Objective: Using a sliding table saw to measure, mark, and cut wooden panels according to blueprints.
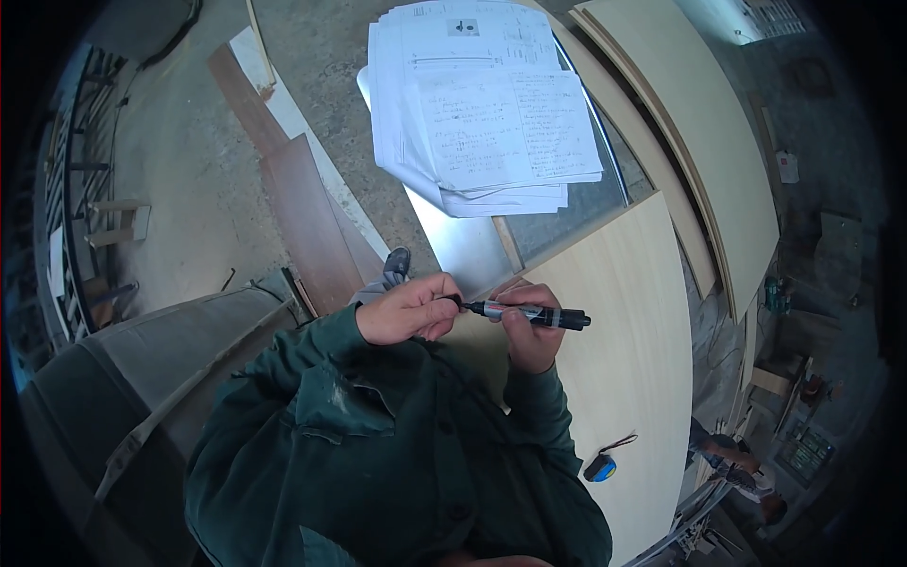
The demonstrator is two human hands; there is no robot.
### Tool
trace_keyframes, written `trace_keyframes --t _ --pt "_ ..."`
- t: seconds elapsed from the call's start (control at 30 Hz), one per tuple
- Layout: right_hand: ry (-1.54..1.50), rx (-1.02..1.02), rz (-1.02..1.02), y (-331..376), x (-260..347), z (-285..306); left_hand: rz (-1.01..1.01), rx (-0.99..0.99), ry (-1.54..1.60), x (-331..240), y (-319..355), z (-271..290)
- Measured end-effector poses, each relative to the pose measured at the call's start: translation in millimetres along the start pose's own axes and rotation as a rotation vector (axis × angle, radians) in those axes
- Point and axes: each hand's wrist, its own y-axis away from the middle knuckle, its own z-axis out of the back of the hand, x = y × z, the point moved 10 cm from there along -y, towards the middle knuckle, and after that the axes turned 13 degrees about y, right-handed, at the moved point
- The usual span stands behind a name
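Left hand (406, 312): thumb and fingers pinched on a small black piece (454, 300), cap-like from where I stand and mostly hidden in the grip.
Right hand (534, 338): clamped around the marker (541, 316), thumb on the side nearer the person, a finger over the far side; the hands themselves are apart, a short gap between them.
Marker's place: held up in front of the dark green jacket (453, 454), between the two hands, its tail end showing against the pale board (624, 312).
Marker's line: nearly crosswise to the person, long axis running left to right, the left end a little higher in the head view and the right end slightly lower.
Marker's nose: aimed left, straight at the black piece; whether the two touch, I can't make out.
Marker's look: thick and round, silver-grey barrel with some printing toward the front, dark behind, a paler grey ring near the back, then a black tail ending in a narrower stub; the nose is black and tapered.
Papers (482, 123): a loose stack beyond the hands, printed and handwritten, one corner curling.
Tape measure (600, 467): blue and black, strap attached, resting on the board.
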Motion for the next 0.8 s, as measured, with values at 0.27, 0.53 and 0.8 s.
trace_keyframes --t 0.27,0.53,0.8 --pt "0.006 0.039 0.047 16 12 4 0.095 0.088 0.001 11 8 -25" --pt "0.239 0.168 0.206 18 36 -24 0.154 0.156 -0.009 14 19 -35" --pt "0.174 0.104 -0.108 31 11 -9 0.169 0.045 0.011 6 36 -14"
